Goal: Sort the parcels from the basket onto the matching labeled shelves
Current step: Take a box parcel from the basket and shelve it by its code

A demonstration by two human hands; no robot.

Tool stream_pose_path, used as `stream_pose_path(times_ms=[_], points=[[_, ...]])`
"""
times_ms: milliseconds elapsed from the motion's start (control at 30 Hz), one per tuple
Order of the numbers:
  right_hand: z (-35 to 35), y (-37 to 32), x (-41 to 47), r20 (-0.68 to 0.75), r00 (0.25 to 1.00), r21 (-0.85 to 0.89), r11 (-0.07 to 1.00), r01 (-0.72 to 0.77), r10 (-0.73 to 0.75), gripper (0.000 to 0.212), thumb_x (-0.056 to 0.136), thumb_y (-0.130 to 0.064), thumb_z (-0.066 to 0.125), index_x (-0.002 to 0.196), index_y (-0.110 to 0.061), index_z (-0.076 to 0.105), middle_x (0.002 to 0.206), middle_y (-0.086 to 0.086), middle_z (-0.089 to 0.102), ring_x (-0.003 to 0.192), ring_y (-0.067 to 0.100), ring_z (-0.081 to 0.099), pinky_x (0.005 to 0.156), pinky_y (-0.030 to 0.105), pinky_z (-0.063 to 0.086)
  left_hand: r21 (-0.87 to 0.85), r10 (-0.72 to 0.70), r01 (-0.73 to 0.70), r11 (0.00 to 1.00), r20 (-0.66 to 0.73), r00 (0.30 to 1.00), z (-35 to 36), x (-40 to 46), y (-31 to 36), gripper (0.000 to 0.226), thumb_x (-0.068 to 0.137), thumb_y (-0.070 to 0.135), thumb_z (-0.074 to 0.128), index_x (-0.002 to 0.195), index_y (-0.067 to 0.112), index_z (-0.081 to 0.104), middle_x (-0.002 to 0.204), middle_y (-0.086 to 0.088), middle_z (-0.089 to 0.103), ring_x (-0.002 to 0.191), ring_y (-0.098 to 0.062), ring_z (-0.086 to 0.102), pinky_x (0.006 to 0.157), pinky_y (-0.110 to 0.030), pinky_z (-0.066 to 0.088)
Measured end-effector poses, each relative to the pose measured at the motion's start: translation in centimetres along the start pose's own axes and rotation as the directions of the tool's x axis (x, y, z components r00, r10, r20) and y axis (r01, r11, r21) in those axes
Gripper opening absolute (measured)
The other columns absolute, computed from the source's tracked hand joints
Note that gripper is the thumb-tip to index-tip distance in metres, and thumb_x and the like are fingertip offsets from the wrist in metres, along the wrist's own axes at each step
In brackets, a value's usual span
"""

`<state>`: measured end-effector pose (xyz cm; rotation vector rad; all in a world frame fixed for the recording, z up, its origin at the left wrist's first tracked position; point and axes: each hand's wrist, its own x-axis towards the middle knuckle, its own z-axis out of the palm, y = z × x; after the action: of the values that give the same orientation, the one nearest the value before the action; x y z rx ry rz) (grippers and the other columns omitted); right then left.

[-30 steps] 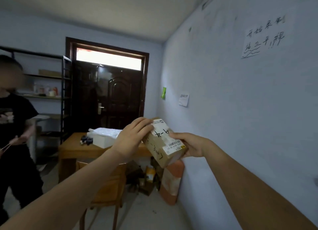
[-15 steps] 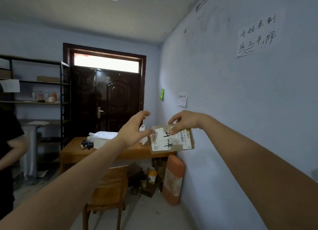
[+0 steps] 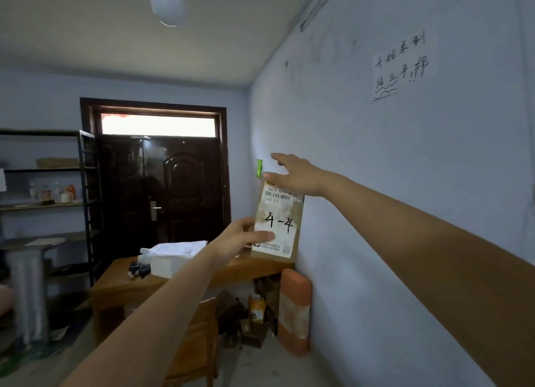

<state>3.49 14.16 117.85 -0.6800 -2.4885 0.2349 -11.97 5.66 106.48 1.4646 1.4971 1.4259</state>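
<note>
I have one parcel (image 3: 277, 221) out of the basket and up in front of me, so as I judge it the sort is only at the reading stage: this piece is picked but not yet shelved. The basket itself is out of view, so I cannot say how many parcels are left. A dark metal shelf rack (image 3: 86, 201) stands well apart from me on the far left of the room, beside the dark door (image 3: 162, 190), and I cannot read any labels on it from here.

My left hand (image 3: 240, 239) grips the parcel at its lower left edge, thumb lying across the front and fingers behind. My right hand (image 3: 292, 175) is spread, fingers straight, with the thumb resting on the parcel's top edge rather than clasping it.

The parcel is a small flat cardboard box held upright in the air near the blue wall (image 3: 405, 184), above the far end of the wooden table (image 3: 130, 282). Its face carries a white shipping label with a barcode near the top, and "4-4" handwritten large in black across the middle. The label looks worn and patchy.
</note>
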Motion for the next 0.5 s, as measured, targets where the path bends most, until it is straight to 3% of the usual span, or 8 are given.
stream_pose_path(times_ms=[100,200,267,333,400,500], points=[[-1.5,2.0,-1.8,-0.066,0.987,0.229,0.965,-0.129,0.147,0.079,0.091,-0.061,0.037,0.152,-0.019,0.01,0.157,0.006,0.021,0.144,0.026,0.022,0.117,0.043,0.021,-0.119,0.031,-0.031,0.992,-0.002,1.0,0.8,0.9,0.5,0.055,0.075,0.024,0.077,0.123,0.008,0.055,0.113,-0.01,0.07,0.103,-0.028,0.067,0.095,-0.047,0.05],[-2.9,3.7,-5.2,-0.024,0.961,0.449,0.862,-0.236,0.276,0.075,0.091,-0.057,0.043,0.151,-0.024,0.014,0.155,0.002,0.027,0.142,0.022,0.027,0.113,0.042,0.02,-0.241,0.064,-0.048,0.969,0.059,0.996,3.6,1.9,1.4,0.036,0.085,0.015,0.064,0.119,0.006,0.057,0.113,-0.014,0.068,0.104,-0.031,0.066,0.091,-0.043,0.054],[-3.5,4.7,-7.5,0.005,0.952,0.516,0.815,-0.264,0.305,0.064,0.09,-0.046,0.054,0.145,-0.032,0.026,0.142,-0.003,0.047,0.129,0.021,0.044,0.11,0.047,0.027,-0.302,0.089,-0.048,0.952,0.121,0.989,6.5,3.0,2.1,0.029,0.084,0.012,0.063,0.113,0.008,0.059,0.109,-0.015,0.069,0.099,-0.03,0.066,0.077,-0.034,0.059],[-3.9,6.4,-9.6,-0.013,0.929,0.573,0.764,-0.297,0.371,0.061,0.088,-0.031,0.064,0.139,-0.034,0.031,0.125,-0.002,0.061,0.112,0.02,0.059,0.101,0.045,0.042,-0.35,0.139,-0.07,0.934,0.176,0.975,9.8,4.0,2.5,0.043,0.071,0.018,0.075,0.11,0.009,0.06,0.107,-0.016,0.07,0.095,-0.03,0.068,0.068,-0.031,0.059],[-4.7,8.5,-12.1,-0.016,0.884,0.614,0.702,-0.361,0.468,0.058,0.084,-0.024,0.067,0.136,-0.024,0.04,0.12,0.003,0.065,0.107,0.021,0.063,0.092,0.041,0.051,-0.392,0.182,-0.081,0.916,0.227,0.957,13.3,5.0,2.9,0.06,0.06,0.026,0.078,0.115,0.009,0.061,0.108,-0.015,0.07,0.097,-0.03,0.068,0.076,-0.036,0.058],[-6.8,11.0,-17.7,-0.002,0.807,0.605,0.643,-0.469,0.59,0.05,0.083,-0.023,0.067,0.13,-0.014,0.051,0.117,0.005,0.066,0.103,0.022,0.063,0.091,0.04,0.052,-0.41,0.248,-0.09,0.908,0.35,0.903,19.3,4.8,4.1,0.057,0.066,0.031,0.071,0.119,0.012,0.06,0.109,-0.012,0.071,0.099,-0.027,0.069,0.078,-0.038,0.057]])
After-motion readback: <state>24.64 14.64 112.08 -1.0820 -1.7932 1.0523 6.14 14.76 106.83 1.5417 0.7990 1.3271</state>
